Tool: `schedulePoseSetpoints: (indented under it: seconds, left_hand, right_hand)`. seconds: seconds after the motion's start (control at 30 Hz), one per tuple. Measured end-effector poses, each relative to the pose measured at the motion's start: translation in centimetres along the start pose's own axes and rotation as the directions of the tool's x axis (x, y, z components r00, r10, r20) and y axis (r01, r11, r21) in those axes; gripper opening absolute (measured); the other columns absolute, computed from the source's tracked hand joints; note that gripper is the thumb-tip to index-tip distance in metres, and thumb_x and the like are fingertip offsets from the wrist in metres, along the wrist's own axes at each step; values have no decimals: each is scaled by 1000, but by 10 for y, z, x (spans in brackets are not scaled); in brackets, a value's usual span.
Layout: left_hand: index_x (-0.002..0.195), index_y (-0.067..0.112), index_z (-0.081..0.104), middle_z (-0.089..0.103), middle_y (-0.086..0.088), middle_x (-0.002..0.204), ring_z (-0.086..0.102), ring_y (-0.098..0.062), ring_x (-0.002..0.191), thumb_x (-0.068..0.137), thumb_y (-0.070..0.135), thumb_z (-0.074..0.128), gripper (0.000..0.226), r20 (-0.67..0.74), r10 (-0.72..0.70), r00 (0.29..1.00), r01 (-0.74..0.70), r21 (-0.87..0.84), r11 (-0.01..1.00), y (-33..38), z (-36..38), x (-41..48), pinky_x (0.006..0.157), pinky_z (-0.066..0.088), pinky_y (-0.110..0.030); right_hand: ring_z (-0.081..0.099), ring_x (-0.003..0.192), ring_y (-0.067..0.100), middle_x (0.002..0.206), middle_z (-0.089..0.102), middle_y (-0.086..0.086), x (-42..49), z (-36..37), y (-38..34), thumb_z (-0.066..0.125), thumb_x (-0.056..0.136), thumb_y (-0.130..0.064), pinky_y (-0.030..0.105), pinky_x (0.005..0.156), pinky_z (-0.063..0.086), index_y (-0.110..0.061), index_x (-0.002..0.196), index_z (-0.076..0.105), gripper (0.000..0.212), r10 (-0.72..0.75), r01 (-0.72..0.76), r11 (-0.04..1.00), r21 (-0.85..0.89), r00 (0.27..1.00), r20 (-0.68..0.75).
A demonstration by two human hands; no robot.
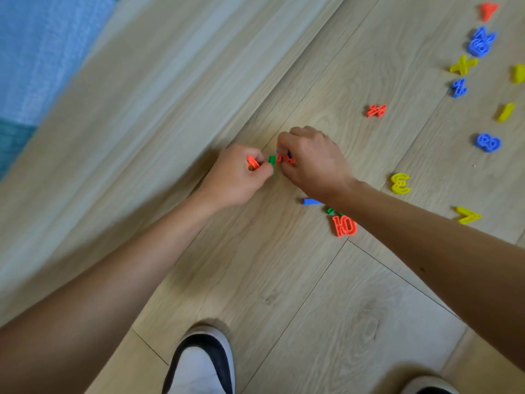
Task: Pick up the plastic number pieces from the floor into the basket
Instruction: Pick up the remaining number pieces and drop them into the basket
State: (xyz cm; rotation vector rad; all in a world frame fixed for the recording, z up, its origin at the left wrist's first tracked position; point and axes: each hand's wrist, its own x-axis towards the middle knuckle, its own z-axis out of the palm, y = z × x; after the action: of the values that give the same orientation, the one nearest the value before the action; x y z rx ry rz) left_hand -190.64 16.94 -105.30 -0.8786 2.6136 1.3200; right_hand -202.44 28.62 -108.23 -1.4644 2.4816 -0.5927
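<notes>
a blue mat [42,52] fills the far left corner, and a pale wooden board [159,89] runs diagonally beside it across the wood floor [298,294]. near the middle the left hand [235,177] is curled closed around an orange piece [252,162], with a green piece [272,160] pinched at its fingertips. just beside it, nearly touching, the right hand [312,160] is bent down with fingers closed on a small cluster of orange and blue pieces [287,158]; how many it holds cannot be told. below the right wrist a blue bar [310,201] lies on the floor, a green piece [333,211] half hidden by the forearm, and an orange ten [344,226]. further right lie an orange percent sign [376,110], a yellow three [400,183], a blue percent sign [458,88], a yellow cross [463,65], a yellow seven [468,215], a heap of blue pieces [481,42], a blue eight [488,142], an orange piece at the top [488,11], a yellow bar [505,112] and a yellow piece cut off by the right edge [518,73]. two black and white shoes [201,362] stand at the bottom. no basket is in view
</notes>
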Motion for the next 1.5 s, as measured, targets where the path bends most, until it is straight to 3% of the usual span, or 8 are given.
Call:
schedulePoseSetpoints:
  seconds: [0.13, 0.27, 0.4, 0.6, 0.87, 1.07, 1.3, 1.5]
  left_hand:
    - [76, 8, 51, 52, -10, 64, 36, -12, 45, 97, 10, 48, 21, 260, -178, 949, 310, -674, 671, 8, 6, -13, 39, 18, -17]
    - [77, 13, 50, 53, -6, 66, 38, -7, 43, 95, 16, 44, 19, 387, -124, 914, 403, -826, 394, 10, 11, -17, 33, 18, -14]
    - [71, 12, 58, 49, -1, 63, 39, -7, 43, 91, 21, 40, 29, 416, -123, 901, 433, -870, 235, 21, 16, -20, 34, 19, -14]
    - [80, 9, 68, 61, -4, 72, 48, -10, 45, 95, 68, 26, 73, 456, -81, 886, 463, -876, 131, 33, 22, -24, 32, 29, -15]
    - [78, 11, 57, 58, -5, 68, 48, -13, 51, 101, 37, 45, 37, 428, -153, 891, 454, -848, 274, 37, 25, -25, 31, 24, -16]
    - [68, 7, 63, 48, -1, 48, 47, -17, 42, 94, 26, 53, 34, 159, 5, 987, 26, -196, 980, 36, 29, -28, 41, 33, -20]
    - [78, 11, 63, 49, -5, 84, 45, -31, 57, 86, 24, 57, 16, 162, 366, 916, -394, 531, 750, 33, 53, -24, 54, 43, -41]
    - [67, 2, 58, 55, -14, 70, 29, -19, 40, 66, 1, 79, 21, 249, 457, 854, -489, 683, 542, 37, 59, -28, 42, 8, -18]
  right_hand:
    - [64, 75, 20, 75, 67, 1, -2, -13, -2, 66, 77, -13, 34, 66, 48, -12, 79, 64, 3, 188, -135, 928, 348, 974, -124]
    - [62, 66, 1, 73, 68, -10, -19, -44, -25, 75, 77, -12, 19, 61, 43, -16, 78, 65, 11, 363, -120, 631, 767, 919, -154]
    - [66, 75, 9, 77, 70, -6, -37, -49, -43, 74, 78, -14, 32, 69, 49, -15, 80, 67, 8, 267, -102, 683, 723, 956, -118]
    - [58, 79, 13, 80, 67, -5, -47, -51, -38, 78, 77, -14, 16, 71, 42, -15, 84, 70, 10, 71, 40, 850, 525, 979, -189]
    - [60, 108, 13, 120, 62, 4, -69, -66, -19, 76, 84, -24, 19, 92, 43, -14, 110, 73, 28, 37, 84, 874, 478, 971, -238]
    - [53, 112, 13, 131, 45, -4, -100, -72, 30, 81, 69, -46, 27, 89, 47, -30, 136, 54, 74, 161, -190, 978, 81, 948, 276]
    - [51, 113, 24, 122, 41, 2, -118, -44, 18, 77, 75, -31, 45, 66, 55, -24, 134, 49, 66, 169, -139, 983, -122, 943, 285]
    - [56, 98, 29, 118, 43, 6, -116, -39, 8, 68, 81, -18, 32, 65, 35, -14, 123, 55, 44, 248, -228, 967, -111, 943, 224]
